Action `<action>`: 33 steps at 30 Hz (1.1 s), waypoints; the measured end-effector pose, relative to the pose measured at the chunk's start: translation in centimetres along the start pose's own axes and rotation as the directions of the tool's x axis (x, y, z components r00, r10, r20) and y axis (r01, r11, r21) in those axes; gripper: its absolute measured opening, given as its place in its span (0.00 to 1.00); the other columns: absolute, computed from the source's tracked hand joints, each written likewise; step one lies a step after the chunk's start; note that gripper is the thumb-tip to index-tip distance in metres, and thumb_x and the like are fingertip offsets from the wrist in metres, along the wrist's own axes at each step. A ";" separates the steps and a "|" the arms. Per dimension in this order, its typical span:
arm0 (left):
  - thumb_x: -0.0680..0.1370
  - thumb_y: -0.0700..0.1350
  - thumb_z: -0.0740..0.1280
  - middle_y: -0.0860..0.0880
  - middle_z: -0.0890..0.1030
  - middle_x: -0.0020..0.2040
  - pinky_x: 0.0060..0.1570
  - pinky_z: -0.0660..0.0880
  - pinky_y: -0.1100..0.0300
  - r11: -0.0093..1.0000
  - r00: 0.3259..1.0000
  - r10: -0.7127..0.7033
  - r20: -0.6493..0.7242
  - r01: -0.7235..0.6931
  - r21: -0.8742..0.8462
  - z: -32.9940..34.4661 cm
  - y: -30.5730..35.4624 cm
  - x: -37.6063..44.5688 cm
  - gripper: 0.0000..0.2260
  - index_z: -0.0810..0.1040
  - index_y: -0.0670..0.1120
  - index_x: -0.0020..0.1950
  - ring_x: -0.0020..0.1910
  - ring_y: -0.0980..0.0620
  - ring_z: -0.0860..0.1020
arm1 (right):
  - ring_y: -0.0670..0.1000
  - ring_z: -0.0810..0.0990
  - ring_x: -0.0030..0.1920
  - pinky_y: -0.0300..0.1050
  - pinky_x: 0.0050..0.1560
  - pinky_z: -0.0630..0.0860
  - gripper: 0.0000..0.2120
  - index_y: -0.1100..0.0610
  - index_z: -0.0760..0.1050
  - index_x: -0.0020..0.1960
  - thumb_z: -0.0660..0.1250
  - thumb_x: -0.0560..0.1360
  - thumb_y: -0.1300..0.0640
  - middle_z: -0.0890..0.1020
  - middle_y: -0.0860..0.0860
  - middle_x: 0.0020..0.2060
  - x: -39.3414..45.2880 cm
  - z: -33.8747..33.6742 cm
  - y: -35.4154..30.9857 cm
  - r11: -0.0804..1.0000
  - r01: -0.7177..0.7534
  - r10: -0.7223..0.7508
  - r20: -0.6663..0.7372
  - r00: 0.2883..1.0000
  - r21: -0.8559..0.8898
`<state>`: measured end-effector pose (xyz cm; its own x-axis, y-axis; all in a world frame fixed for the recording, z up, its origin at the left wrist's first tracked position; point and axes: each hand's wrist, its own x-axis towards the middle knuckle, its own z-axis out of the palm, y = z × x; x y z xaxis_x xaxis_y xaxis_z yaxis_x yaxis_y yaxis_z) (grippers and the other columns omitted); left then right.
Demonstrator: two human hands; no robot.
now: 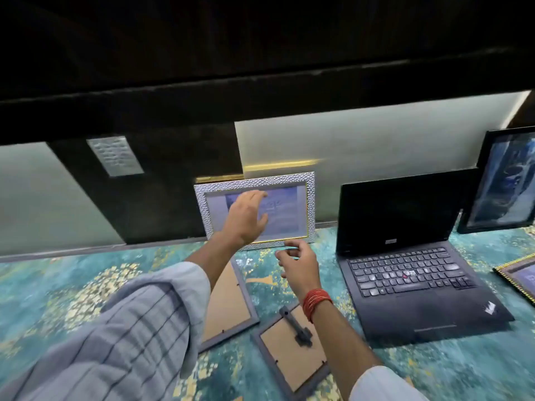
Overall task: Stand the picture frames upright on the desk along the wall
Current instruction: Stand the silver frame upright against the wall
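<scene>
A silver hammered picture frame [310, 204] stands upright against the wall at the desk's back edge. My left hand [246, 218] hovers in front of its glass, fingers spread, holding nothing. My right hand [298, 263] is just below the frame's lower right corner, fingers loosely curled and empty. Two grey frames lie face down on the desk: a larger one [228, 308] under my left forearm and a smaller one [292, 360] with its stand showing. A black frame [503, 180] stands upright at the far right. A gold-edged frame [518, 276] lies flat at the right edge.
An open black laptop [405, 279] sits right of the silver frame. The desk [86, 285] has a teal and gold patterned surface. A dark overhead shelf [260, 91] hangs above the wall. A silver plate [115, 156] is fixed to a dark wall panel.
</scene>
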<state>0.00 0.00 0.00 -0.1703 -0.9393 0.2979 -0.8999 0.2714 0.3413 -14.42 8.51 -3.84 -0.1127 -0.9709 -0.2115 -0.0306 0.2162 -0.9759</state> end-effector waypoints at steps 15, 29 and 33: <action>0.79 0.41 0.63 0.40 0.75 0.61 0.59 0.72 0.46 0.951 0.987 0.088 0.138 -0.124 0.283 2.9 -3.1 9.6 0.17 0.72 0.42 0.67 0.61 0.37 0.76 | 0.52 0.78 0.42 0.54 0.48 0.80 0.11 0.55 0.73 0.54 0.68 0.73 0.61 0.77 0.52 0.42 9.0 0.1 3.3 0.999 -0.032 0.032 -0.035 0.999 -0.015; 0.78 0.37 0.68 0.43 0.79 0.52 0.52 0.71 0.64 0.943 0.891 0.083 -0.446 -0.215 -0.253 -5.4 -5.0 3.5 0.14 0.77 0.36 0.62 0.50 0.53 0.76 | 0.56 0.73 0.58 0.56 0.63 0.72 0.28 0.60 0.60 0.71 0.67 0.77 0.53 0.69 0.54 0.58 11.4 1.7 1.3 0.991 -0.045 0.057 -0.091 0.994 0.129; 0.80 0.38 0.66 0.51 0.80 0.50 0.49 0.73 0.68 0.804 0.898 -0.157 -0.412 -0.126 -0.581 -4.9 -4.7 2.4 0.12 0.76 0.41 0.64 0.46 0.63 0.76 | 0.52 0.74 0.54 0.49 0.56 0.71 0.11 0.54 0.71 0.60 0.63 0.79 0.60 0.75 0.53 0.52 12.3 0.6 0.2 0.974 0.160 -0.148 -0.085 0.985 0.159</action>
<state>5.84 -2.54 3.51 0.1535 -0.7991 0.5813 -0.4689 0.4589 0.7547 -15.19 -3.42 -6.69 -0.1912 -0.9798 -0.0590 0.1096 0.0385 -0.9932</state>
